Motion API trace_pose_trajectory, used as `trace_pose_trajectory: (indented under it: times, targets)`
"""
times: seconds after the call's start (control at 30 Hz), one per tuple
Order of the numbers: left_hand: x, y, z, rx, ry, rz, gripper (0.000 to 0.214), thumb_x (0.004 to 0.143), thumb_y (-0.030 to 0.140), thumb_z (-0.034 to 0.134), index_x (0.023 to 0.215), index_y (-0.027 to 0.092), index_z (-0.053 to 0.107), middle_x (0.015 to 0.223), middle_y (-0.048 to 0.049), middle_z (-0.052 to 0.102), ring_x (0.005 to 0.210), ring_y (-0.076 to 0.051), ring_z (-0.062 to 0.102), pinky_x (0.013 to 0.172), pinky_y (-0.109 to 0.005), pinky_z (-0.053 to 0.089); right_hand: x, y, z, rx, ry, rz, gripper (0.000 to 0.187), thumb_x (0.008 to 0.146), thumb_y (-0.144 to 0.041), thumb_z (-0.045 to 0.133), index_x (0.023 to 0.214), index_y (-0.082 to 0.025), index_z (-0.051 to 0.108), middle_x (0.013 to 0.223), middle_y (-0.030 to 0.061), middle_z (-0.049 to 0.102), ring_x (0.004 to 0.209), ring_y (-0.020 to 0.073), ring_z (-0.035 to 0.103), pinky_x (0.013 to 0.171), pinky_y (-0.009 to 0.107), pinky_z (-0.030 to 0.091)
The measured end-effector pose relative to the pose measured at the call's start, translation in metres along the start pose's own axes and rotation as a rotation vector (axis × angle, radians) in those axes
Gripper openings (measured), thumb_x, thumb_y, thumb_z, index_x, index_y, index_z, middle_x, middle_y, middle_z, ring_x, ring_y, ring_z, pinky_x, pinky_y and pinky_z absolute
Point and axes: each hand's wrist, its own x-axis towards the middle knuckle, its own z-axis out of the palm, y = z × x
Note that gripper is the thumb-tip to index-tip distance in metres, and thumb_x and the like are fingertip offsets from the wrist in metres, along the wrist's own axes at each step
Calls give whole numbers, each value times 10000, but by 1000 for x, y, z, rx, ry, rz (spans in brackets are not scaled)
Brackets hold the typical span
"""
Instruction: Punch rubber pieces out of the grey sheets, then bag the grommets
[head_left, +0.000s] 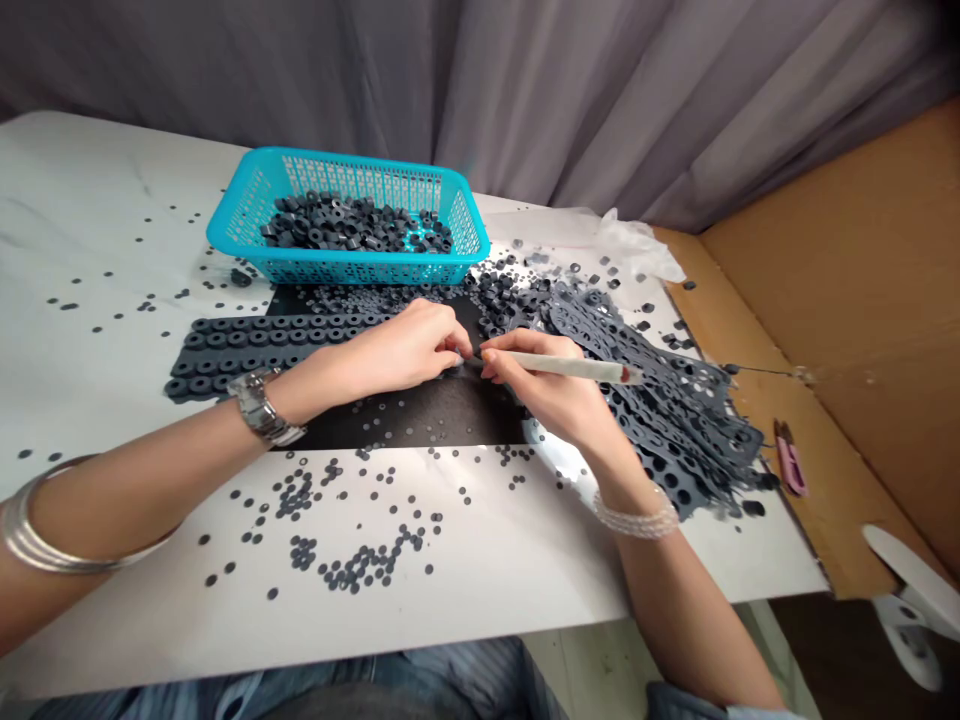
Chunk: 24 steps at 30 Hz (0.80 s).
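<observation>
My right hand (551,375) is closed around a white pen-shaped tool (592,369), its tip pointing left toward my other hand. Just across from that tip, my left hand (416,345) has thumb and forefinger pinched together; a bit of dark material shows under them, too small to make out. Beneath my left forearm lie dark grey rubber strips (217,352) with rows of raised rings. Both hands are over a black mat (352,425). Right of my right hand is a heap of punched-out dark rubber sheets (667,410), full of round holes.
A blue plastic basket (352,268) with many small dark ring pieces stands behind the mat. Small black discs (360,568) are scattered over the white table (525,570). A pink-handled cutter (790,460) lies on cardboard at right, and a clear plastic bag (637,245) lies behind.
</observation>
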Motion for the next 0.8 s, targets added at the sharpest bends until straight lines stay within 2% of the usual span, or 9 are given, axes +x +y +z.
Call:
trace_pose_trajectory:
  times: [0.13, 0.33, 0.53, 0.8]
  targets:
    - [2, -5, -8, -11, -78, 29, 313, 816, 153, 517, 1018, 220, 747, 900, -32, 714, 799, -159, 612, 747, -275, 451, -3, -3, -14, -54, -119, -52, 211, 854, -310, 604, 949, -175, 736, 810, 31, 750, 719, 185, 668, 623, 263, 467]
    - [2, -9, -8, 8, -86, 100, 297, 801, 132, 534, 981, 219, 754, 897, -38, 685, 794, -158, 594, 718, -260, 431, -2, -3, -11, -107, -245, -117, 214, 873, -294, 603, 959, -177, 760, 918, 38, 769, 764, 195, 691, 694, 281, 491]
    - [2, -7, -8, -3, -80, 121, 242, 813, 173, 549, 911, 218, 766, 855, -34, 682, 758, -156, 579, 710, -269, 419, 0, 2, -3, -113, -235, -159, 233, 895, -268, 583, 1031, -173, 746, 1030, 54, 758, 846, 207, 712, 744, 283, 503]
    - [4, -8, -5, 4, -62, 136, 255, 832, 226, 529, 904, 215, 774, 830, -47, 685, 729, -156, 591, 695, -288, 431, 3, 3, 1, -111, -234, -176, 226, 895, -259, 580, 1023, -193, 754, 1036, 62, 755, 857, 217, 713, 746, 292, 511]
